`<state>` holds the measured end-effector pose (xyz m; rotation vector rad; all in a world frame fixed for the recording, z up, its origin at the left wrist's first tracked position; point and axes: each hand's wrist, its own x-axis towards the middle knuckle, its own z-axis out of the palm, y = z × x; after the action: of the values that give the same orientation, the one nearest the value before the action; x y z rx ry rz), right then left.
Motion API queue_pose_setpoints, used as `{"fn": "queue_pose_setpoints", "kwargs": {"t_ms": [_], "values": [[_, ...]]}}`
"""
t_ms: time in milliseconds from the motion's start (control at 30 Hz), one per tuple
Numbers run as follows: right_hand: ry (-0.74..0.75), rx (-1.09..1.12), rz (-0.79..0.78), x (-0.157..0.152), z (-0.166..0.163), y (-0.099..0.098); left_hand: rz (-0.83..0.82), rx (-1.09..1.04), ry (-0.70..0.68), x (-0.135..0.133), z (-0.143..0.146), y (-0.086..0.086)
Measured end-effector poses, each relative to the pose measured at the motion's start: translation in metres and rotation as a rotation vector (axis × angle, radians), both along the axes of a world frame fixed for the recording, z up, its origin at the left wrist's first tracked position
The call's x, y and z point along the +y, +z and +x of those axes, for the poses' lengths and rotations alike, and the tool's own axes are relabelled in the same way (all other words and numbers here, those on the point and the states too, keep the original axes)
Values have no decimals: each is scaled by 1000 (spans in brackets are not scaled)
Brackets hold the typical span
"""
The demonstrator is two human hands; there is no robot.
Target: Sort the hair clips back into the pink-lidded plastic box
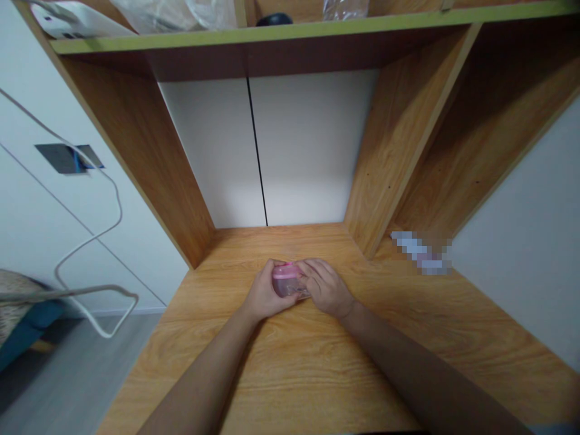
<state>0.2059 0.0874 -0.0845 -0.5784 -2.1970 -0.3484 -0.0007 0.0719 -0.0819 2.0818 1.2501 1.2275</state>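
Observation:
A small clear bottle with a pink cap (286,280) lies between my two hands near the middle of the wooden desk (290,374). My left hand (265,296) wraps around its left side, fingers curled over the pink cap. From the right, my right hand (325,288) grips the clear body, with its fingers pressed together. Much of the bottle is hidden by my fingers.
Wooden side panels (149,163) and a divider (399,151) wall in the desk recess, with a shelf (281,33) above holding plastic bags. A blurred item (421,251) lies in the right compartment. White cables (90,241) hang at the left by a wall socket (67,158).

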Motion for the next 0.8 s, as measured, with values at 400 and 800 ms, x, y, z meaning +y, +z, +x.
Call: {"fn": "queue_pose_setpoints", "kwargs": {"t_ms": [400, 800], "values": [[-53, -40, 106, -2, -2, 5, -5, 10, -7, 1, -2, -1], [72, -34, -100, 9, 16, 15, -37, -21, -60, 3, -5, 1]]}}
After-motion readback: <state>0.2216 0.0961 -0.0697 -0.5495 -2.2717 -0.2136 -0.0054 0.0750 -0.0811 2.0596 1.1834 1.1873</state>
